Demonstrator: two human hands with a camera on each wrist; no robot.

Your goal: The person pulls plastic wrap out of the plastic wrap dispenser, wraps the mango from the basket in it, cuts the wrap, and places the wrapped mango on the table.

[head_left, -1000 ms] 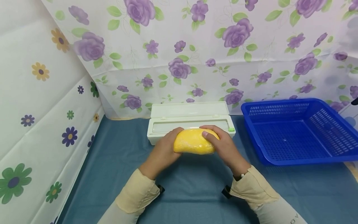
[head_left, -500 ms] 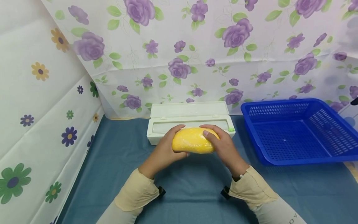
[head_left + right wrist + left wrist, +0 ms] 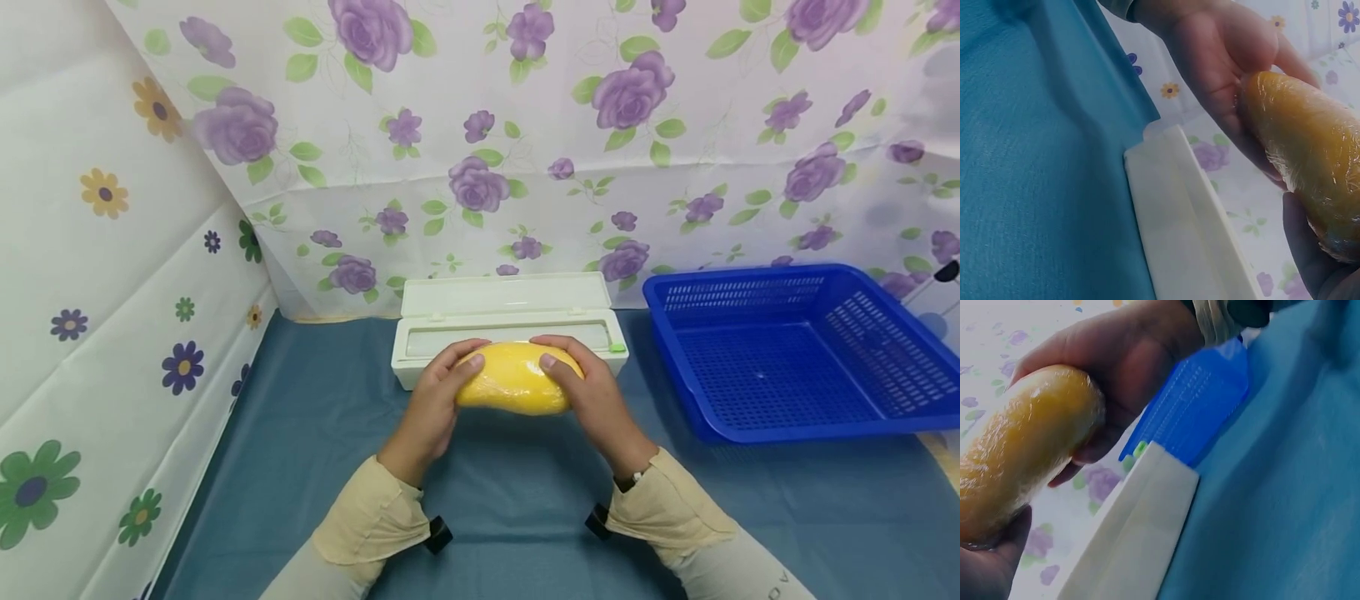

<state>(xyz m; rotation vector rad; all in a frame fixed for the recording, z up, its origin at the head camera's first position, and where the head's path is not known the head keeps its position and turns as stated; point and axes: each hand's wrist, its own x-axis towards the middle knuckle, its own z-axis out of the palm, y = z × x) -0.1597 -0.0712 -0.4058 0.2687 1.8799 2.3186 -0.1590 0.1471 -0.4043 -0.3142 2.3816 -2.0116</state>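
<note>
A plump yellow oblong fruit (image 3: pixel 517 379), snugly wrapped in shiny cling film, is held above the table in both hands. My left hand (image 3: pixel 431 408) grips its left end, thumb on the top face. The other end is held by my right hand (image 3: pixel 600 408), its thumb also on top. In the left wrist view the wrapped fruit (image 3: pixel 1029 437) spans from one hand to the other, the film creased along it. The right wrist view shows the fruit (image 3: pixel 1310 150) from beneath, with the left palm (image 3: pixel 1222 56) against its end. Directly behind the fruit stands a white cling film dispenser (image 3: pixel 510 321), lid raised.
At the right stands a blue slotted plastic basket (image 3: pixel 780 429). The dispenser bears a green slider (image 3: pixel 617 348) at its right end. A blue-green cloth (image 3: pixel 300 450) covers the table. Flowered sheets (image 3: pixel 420 67) hang behind and on the left.
The left hand has shifted its grip, and its thumb now lies on top of the fruit. The fruit has moved slightly left. The right hand keeps its hold.
</note>
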